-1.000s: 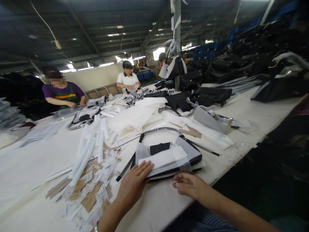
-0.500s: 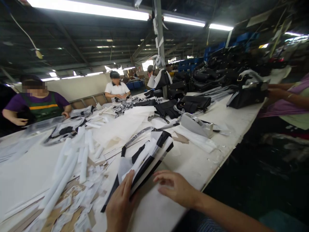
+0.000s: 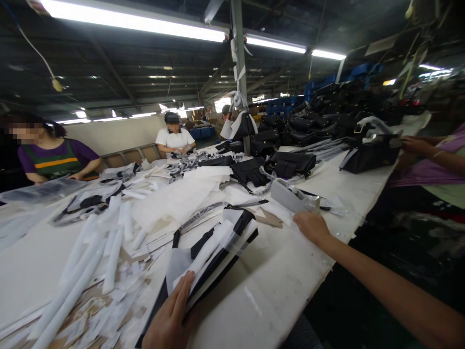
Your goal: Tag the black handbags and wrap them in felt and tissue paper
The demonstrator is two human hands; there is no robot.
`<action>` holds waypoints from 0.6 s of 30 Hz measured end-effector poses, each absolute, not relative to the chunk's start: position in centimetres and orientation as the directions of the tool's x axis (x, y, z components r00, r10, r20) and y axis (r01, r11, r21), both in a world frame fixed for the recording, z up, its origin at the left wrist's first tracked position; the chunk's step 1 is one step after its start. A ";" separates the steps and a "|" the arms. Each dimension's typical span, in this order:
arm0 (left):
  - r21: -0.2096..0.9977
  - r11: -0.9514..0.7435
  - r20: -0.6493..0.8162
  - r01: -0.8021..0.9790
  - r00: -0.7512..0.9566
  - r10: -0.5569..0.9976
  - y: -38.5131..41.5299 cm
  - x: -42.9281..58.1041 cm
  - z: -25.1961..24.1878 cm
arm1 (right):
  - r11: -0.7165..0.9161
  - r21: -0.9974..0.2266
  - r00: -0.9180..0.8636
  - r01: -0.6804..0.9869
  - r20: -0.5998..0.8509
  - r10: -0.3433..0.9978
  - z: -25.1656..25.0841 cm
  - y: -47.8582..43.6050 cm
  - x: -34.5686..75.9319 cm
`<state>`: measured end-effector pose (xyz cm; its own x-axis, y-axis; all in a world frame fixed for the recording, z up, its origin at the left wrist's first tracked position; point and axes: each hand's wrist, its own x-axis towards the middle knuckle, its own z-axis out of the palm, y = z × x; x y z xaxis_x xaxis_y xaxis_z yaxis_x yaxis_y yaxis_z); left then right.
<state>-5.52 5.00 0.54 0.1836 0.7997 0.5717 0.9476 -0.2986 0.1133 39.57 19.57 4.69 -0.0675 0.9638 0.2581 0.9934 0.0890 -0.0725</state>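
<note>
A black handbag (image 3: 236,245) with white sheets and clear film about it lies on the worktable in front of me. My left hand (image 3: 170,312) grips its near end, fingers on the white padding and thumb side hidden below. The bag's film-wrapped strap (image 3: 203,213) loops out behind it. Farther right, my right hand (image 3: 310,227) reaches across the table with its fingers bent together. It is at the near edge of a grey-and-white wrapped piece (image 3: 288,196), and its fingertips are partly hidden.
White foam tubes (image 3: 78,276) and paper scraps (image 3: 119,300) litter the left side. More black bags (image 3: 290,164) lie beyond, by a post (image 3: 239,58). Co-workers sit or stand around the table, one at right holding a black bag (image 3: 372,154). The table edge (image 3: 329,269) runs along my right.
My right hand has moved from beside the handbag forward and right to the wrapped piece. My left hand stays on the bag. The co-worker at left has leaned and turned.
</note>
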 end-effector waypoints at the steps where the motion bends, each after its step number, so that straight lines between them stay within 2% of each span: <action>1: 0.109 -0.301 0.570 0.947 0.188 0.800 5.0 -5.5 0.5 | 0.085 -0.058 -0.068 0.995 0.255 0.965 5.1 19.6 39.4; 5: 0.126 -0.263 0.564 0.957 0.149 0.813 4.8 -5.4 0.5 | 0.143 -0.033 -0.128 0.989 0.283 0.951 7.4 18.6 37.2; 8: 0.145 -0.195 0.555 0.970 0.083 0.828 4.7 -5.6 0.6 | 0.275 -0.039 -0.254 0.961 0.277 0.927 8.0 15.2 33.3; 10: 0.153 -0.143 0.542 0.978 0.038 0.839 4.6 -5.7 0.8 | 0.380 -0.067 -0.357 0.923 0.222 0.907 7.5 12.1 30.4; 11: 0.156 -0.119 0.540 0.981 0.016 0.842 4.6 -5.8 0.9 | 0.449 -0.105 -0.428 0.887 0.173 0.887 7.3 10.6 29.1; 13: 0.163 -0.089 0.546 0.983 -0.015 0.838 4.5 -6.0 1.1 | 0.539 -0.297 -0.541 0.788 0.084 0.837 6.9 8.5 27.2; 15: 0.173 -0.069 0.562 0.982 -0.041 0.826 4.5 -6.0 1.3 | 0.530 -0.422 -0.539 0.735 0.109 0.835 6.7 8.0 25.9; 18: 0.201 -0.062 0.575 0.978 -0.067 0.816 4.5 -6.1 1.5 | 0.511 -0.440 -0.473 0.738 0.203 0.858 6.1 9.3 23.9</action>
<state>-6.07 4.47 1.53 -0.0666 0.8155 0.5748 0.9775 -0.0621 0.2014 23.93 9.26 6.14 -0.4726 0.8576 0.2028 0.7382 0.5109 -0.4405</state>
